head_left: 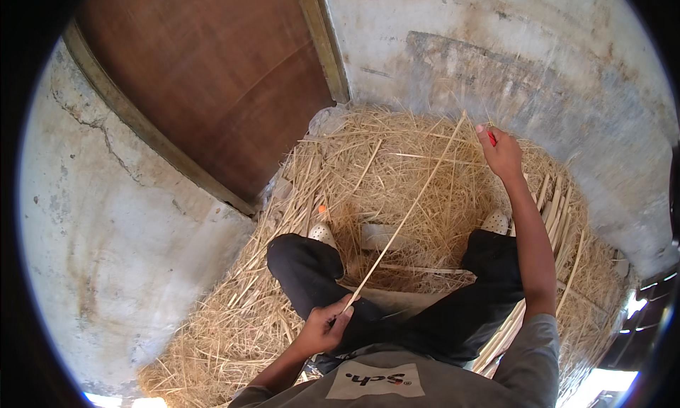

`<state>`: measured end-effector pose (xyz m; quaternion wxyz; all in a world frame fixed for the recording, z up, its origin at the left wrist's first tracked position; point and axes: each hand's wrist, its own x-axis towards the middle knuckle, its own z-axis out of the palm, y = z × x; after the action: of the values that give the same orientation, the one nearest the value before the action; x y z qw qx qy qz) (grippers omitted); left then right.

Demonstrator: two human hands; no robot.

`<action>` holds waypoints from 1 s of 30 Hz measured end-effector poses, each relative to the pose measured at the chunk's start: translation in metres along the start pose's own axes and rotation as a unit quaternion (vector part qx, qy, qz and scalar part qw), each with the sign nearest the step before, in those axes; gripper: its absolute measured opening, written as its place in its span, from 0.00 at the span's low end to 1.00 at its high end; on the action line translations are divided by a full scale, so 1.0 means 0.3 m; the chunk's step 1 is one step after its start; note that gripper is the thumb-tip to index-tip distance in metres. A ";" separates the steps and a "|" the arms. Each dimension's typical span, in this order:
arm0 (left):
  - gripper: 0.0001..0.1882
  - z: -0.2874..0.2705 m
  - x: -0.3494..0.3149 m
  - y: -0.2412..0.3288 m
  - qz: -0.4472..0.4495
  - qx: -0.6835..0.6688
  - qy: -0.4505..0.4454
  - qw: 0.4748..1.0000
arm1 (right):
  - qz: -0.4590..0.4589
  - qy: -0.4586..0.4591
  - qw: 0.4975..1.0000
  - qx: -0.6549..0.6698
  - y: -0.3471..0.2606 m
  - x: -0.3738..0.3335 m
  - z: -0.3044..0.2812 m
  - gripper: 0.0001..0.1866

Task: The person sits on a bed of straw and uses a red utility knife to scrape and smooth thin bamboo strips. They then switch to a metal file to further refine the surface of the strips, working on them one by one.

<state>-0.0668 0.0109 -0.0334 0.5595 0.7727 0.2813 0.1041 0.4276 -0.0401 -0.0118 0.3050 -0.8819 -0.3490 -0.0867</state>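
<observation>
A long, thin, pale strip, apparently split bamboo point(411, 208), slants up and to the right across the space before me. My left hand point(326, 328), near my left thigh, is closed with thumb and fingers pinching the strip's near end. Out at the far right, my right arm is stretched forward. There my right hand point(504, 153) is closed around a small red thing point(492, 137), perhaps a handle; the rest of it is hidden or too fine to make out. The strip's far tip stands just left of this hand, apart from it.
Straw-like shavings point(425, 149) cover the floor around my feet. A bundle of pale split strips point(556, 210) lies at right, partly behind my forearm. A pale block point(386, 236) sits between my shoes. A brown door point(212, 75) and stained walls point(510, 61) bound the far side.
</observation>
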 end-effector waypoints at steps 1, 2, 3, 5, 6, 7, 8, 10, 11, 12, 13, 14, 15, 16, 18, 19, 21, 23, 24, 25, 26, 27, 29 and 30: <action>0.16 0.005 -0.001 0.003 0.004 0.001 0.006 1.000 | -0.012 -0.024 1.000 -0.011 -0.010 -0.018 -0.006 0.34; 0.16 0.007 -0.006 0.004 0.007 0.002 0.014 1.000 | -0.039 -0.022 0.999 -0.006 -0.023 -0.041 0.000 0.34; 0.16 0.007 -0.011 0.006 0.007 0.006 0.014 1.000 | -0.069 -0.017 0.997 -0.001 -0.041 -0.055 0.001 0.33; 0.15 0.006 -0.027 0.009 0.007 0.015 0.016 1.000 | -0.105 -0.021 0.994 -0.024 -0.066 -0.063 0.003 0.33; 0.16 0.008 -0.032 0.006 0.019 0.025 0.018 0.999 | -0.110 -0.028 0.992 -0.051 -0.075 -0.062 0.006 0.33; 0.16 0.011 -0.038 0.000 0.031 0.035 0.019 0.999 | -0.116 -0.036 0.989 -0.079 -0.082 -0.060 0.009 0.33; 0.16 0.013 -0.048 -0.007 0.042 0.046 0.021 0.998 | -0.115 -0.024 0.990 -0.076 -0.085 -0.055 0.015 0.33; 0.16 0.014 -0.062 -0.034 0.076 0.057 0.015 0.995 | -0.106 0.002 0.992 -0.070 -0.064 -0.034 0.021 0.33; 0.16 0.014 -0.072 -0.045 0.094 0.063 0.012 0.994 | -0.105 0.005 0.991 -0.079 -0.051 -0.026 0.023 0.33; 0.16 0.012 -0.091 -0.054 0.078 0.077 0.017 0.994 | -0.104 0.006 0.991 -0.088 -0.038 -0.019 0.022 0.33; 0.16 0.008 -0.112 -0.061 0.062 0.092 0.021 0.994 | -0.103 0.008 0.990 -0.097 -0.028 -0.012 0.022 0.33; 0.16 0.001 -0.123 -0.062 0.046 0.106 0.025 0.993 | -0.095 -0.014 0.990 -0.107 -0.019 -0.004 0.022 0.34; 0.16 -0.004 -0.130 -0.061 0.046 0.116 0.029 0.992 | -0.086 -0.039 0.988 -0.118 -0.014 -0.005 0.020 0.34; 0.15 -0.008 -0.136 -0.059 0.046 0.125 0.033 0.991 | -0.078 -0.065 0.987 -0.128 -0.005 -0.003 0.021 0.35; 0.15 -0.021 -0.147 -0.065 0.080 0.142 0.010 0.987 | -0.004 0.016 0.988 -0.156 0.080 0.037 0.057 0.37; 0.15 -0.026 -0.161 -0.079 0.114 0.146 -0.018 0.983 | 0.031 0.056 0.983 -0.172 0.133 0.052 0.055 0.38; 0.15 -0.028 -0.195 -0.095 0.101 0.134 -0.039 0.985 | 0.098 0.033 0.988 -0.113 0.251 0.063 0.014 0.40; 0.15 -0.023 -0.209 -0.093 0.010 0.104 -0.021 0.994 | 0.140 0.009 0.987 -0.083 0.289 0.067 0.018 0.41; 0.16 -0.027 -0.204 -0.098 -0.012 0.058 -0.002 0.998 | 0.146 -0.009 0.985 -0.095 0.292 0.036 0.019 0.41; 0.16 -0.024 -0.186 -0.101 -0.031 -0.013 -0.003 0.999 | 0.153 -0.027 0.982 -0.107 0.292 0.019 0.019 0.41; 0.17 -0.022 -0.159 -0.099 -0.050 -0.085 -0.005 0.995 | 0.117 -0.031 0.988 -0.093 0.286 0.020 0.026 0.41; 0.17 -0.018 -0.135 -0.091 -0.070 -0.157 -0.006 0.985 | 0.081 -0.037 0.993 -0.080 0.231 0.010 0.029 0.41; 0.17 0.025 -0.040 -0.060 -0.040 -0.199 -0.016 0.979 | 0.006 -0.060 0.997 -0.040 0.093 -0.024 0.038 0.38; 0.17 0.048 0.015 -0.062 -0.010 -0.204 -0.016 0.979 | -0.030 -0.078 0.996 -0.014 0.018 -0.062 0.046 0.36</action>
<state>-0.0621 0.0059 -0.0563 0.7108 0.6409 0.2527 0.1418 0.4164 -0.0454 -0.0322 0.2615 -0.8793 -0.3969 -0.0317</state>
